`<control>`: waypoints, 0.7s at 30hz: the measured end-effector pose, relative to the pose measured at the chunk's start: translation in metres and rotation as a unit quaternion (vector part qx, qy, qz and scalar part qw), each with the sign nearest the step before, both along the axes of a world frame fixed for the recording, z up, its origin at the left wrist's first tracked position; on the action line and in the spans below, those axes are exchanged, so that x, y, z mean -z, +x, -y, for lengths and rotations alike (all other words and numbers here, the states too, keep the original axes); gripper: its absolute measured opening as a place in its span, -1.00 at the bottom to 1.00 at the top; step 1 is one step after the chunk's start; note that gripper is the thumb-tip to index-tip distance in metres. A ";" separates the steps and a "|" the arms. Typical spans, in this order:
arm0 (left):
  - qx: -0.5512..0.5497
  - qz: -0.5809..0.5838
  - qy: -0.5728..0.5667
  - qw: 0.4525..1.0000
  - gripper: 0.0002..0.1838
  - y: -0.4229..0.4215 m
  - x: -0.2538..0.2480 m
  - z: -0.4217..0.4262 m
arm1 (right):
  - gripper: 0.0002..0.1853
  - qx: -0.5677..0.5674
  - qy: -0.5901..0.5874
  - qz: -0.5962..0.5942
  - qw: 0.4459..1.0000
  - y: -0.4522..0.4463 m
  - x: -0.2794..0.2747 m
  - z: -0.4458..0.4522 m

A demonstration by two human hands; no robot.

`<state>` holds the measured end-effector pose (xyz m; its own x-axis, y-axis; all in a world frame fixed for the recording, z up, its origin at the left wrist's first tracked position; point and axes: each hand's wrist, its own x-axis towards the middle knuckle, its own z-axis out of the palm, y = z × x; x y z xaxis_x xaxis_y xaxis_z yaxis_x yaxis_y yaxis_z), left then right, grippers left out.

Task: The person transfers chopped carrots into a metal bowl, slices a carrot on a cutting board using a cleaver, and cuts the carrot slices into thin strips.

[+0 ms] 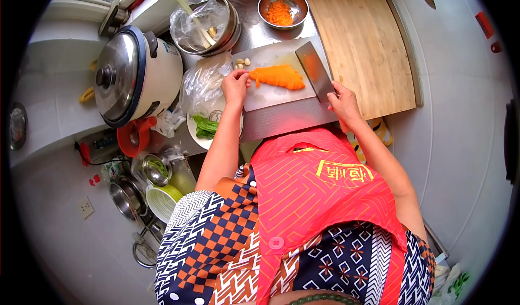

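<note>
My right hand (pixel 344 104) is wrapped round the handle of a broad cleaver (pixel 315 69), its blade standing over the right part of a pale cutting board (pixel 281 95). Left of the blade lies a fanned-out row of thin carrot slices (pixel 279 76). At the left end of that row, my left hand (pixel 235 85) has its fingertips pinched together on the carrot. A few garlic cloves (pixel 242 63) sit just beyond these fingers. The cleaver's edge is apart from the carrot.
A steel bowl of chopped carrot (pixel 280 13) stands behind the board, with a large wooden board (pixel 364 45) to the right. On the left are a rice cooker (pixel 142 75), stacked bowls under a plastic bag (pixel 197 23), and a plate with green leaves (pixel 206 127).
</note>
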<state>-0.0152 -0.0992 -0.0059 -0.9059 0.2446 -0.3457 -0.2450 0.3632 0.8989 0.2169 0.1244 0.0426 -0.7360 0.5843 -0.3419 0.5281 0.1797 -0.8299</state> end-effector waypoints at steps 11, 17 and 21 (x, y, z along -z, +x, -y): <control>0.164 -0.227 -0.266 0.922 -0.79 0.018 -0.004 -0.005 | -0.57 -0.001 -0.009 -0.001 1.000 0.001 -0.001 -0.001; 0.141 -0.205 -0.264 0.932 -0.80 0.021 -0.003 -0.006 | -0.56 0.014 -0.023 0.003 1.000 0.001 -0.001 0.000; 0.045 0.059 -0.093 0.993 -0.85 0.010 -0.006 -0.002 | -0.53 0.008 -0.021 0.007 1.000 0.002 0.002 -0.002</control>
<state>-0.0056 -0.0969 -0.0003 -0.8334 0.2449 -0.4955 -0.3040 0.5456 0.7810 0.2190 0.1263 0.0408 -0.7209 0.5818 -0.3765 0.5429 0.1365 -0.8286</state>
